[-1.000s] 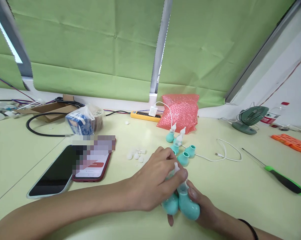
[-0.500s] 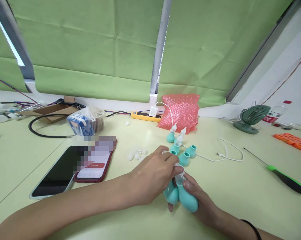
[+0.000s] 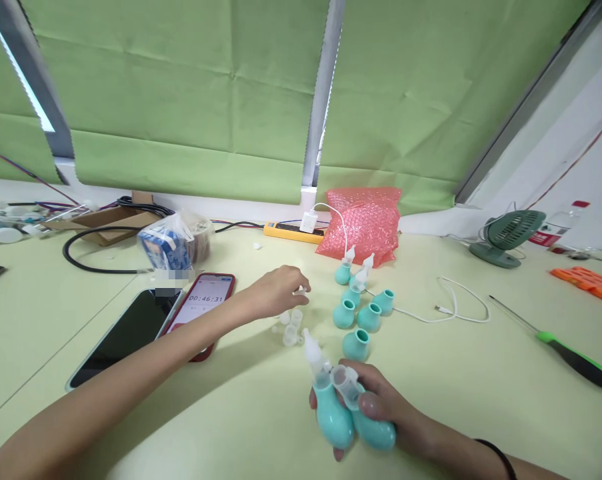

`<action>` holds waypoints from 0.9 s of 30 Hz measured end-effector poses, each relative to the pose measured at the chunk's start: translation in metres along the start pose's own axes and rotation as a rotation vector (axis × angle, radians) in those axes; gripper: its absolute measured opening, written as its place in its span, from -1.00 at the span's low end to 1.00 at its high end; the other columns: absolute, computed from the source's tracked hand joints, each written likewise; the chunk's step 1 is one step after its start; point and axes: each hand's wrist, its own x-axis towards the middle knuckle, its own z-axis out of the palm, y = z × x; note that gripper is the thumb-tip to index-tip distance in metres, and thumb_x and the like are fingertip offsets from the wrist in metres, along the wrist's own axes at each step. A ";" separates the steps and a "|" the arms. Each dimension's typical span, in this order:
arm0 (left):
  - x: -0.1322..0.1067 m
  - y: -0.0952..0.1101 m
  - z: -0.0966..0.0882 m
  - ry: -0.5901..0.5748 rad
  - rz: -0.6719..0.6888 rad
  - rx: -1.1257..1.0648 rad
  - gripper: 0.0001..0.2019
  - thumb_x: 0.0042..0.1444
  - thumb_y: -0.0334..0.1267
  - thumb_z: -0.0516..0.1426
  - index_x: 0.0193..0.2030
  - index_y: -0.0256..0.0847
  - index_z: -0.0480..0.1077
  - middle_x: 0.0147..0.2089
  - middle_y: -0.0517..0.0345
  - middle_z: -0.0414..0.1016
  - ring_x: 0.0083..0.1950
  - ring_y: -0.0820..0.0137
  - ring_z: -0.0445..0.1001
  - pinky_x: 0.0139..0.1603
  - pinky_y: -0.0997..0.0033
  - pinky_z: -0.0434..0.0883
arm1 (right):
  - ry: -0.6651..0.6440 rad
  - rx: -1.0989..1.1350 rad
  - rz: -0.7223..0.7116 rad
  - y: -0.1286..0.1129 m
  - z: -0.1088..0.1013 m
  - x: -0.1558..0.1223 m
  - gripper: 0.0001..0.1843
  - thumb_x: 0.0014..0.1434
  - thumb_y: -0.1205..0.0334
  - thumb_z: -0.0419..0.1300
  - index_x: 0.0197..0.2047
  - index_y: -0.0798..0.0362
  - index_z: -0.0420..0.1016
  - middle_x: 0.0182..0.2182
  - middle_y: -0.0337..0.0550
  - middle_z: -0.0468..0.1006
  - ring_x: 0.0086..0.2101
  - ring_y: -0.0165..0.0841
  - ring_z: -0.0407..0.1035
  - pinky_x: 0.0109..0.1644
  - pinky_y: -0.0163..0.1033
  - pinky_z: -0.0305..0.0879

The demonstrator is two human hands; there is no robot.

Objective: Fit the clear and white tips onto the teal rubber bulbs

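My right hand (image 3: 373,393) is closed round two teal nasal aspirator bulbs. One bulb (image 3: 335,417) carries a pointed white nozzle (image 3: 313,350); the other bulb (image 3: 375,430) has only a clear open collar (image 3: 347,385) in its neck. Further off, my left hand (image 3: 278,291) is pinched over a small translucent plastic piece (image 3: 301,291), partly covered by the fingers. Below that hand lie several loose clear plastic parts (image 3: 293,327). Beyond my right hand stand several teal bulbs with bare open necks, such as the nearest bulb (image 3: 355,345), and others with white nozzles, like the bulb (image 3: 343,270).
Two phones, one dark-screened (image 3: 125,340) and one showing a timer (image 3: 205,297), lie left under my forearm. A pink bubble-wrap bag (image 3: 361,223) and yellow power strip (image 3: 291,232) are at the back. To the right are a white cable (image 3: 451,313), screwdriver (image 3: 575,360) and fan (image 3: 511,233).
My left hand has left the held bulbs and moved left and away, to the loose clear parts. My right hand's bulbs have come lower and nearer, and the nozzle and collar now show.
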 end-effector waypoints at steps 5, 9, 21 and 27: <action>0.005 -0.010 0.018 -0.054 -0.028 0.033 -0.79 -0.03 -0.38 0.08 -0.20 -0.23 0.38 -0.23 0.03 0.41 -0.15 0.24 0.36 -0.23 0.37 0.29 | -0.042 0.010 0.018 0.002 -0.002 -0.001 -0.64 -0.07 0.03 0.19 -0.30 0.15 0.33 -0.25 0.00 0.41 -0.45 -0.34 0.39 -0.42 -0.20 0.34; 0.005 -0.012 0.020 -0.093 -0.047 0.048 -0.79 -0.04 -0.38 0.06 -0.22 -0.23 0.40 -0.28 0.03 0.43 -0.24 0.26 0.40 -0.31 0.41 0.29 | -0.029 0.040 -0.023 0.003 -0.004 0.002 -0.63 -0.10 0.04 0.21 -0.34 0.16 0.32 -0.29 0.00 0.43 -0.45 -0.33 0.39 -0.44 -0.19 0.35; -0.007 0.029 -0.001 -0.077 0.062 -0.405 -0.51 0.18 -0.09 -0.23 -0.59 -0.32 0.28 -0.65 0.22 0.26 -0.63 0.55 0.20 -0.59 0.58 0.12 | 0.113 -0.075 -0.121 0.004 -0.004 0.003 -0.64 0.00 0.01 0.12 -0.22 0.10 0.26 -0.22 0.02 0.40 -0.32 -0.18 0.37 -0.37 -0.09 0.33; -0.012 0.038 -0.001 -0.170 0.078 -0.624 -0.58 0.06 -0.13 -0.04 -0.73 -0.28 0.00 -0.74 0.33 -0.05 -0.69 0.63 -0.10 -0.71 0.59 -0.09 | 0.099 -0.130 -0.100 0.000 0.001 0.001 -0.66 -0.03 0.02 0.16 -0.28 0.09 0.23 -0.23 0.00 0.40 -0.34 -0.23 0.36 -0.35 -0.11 0.30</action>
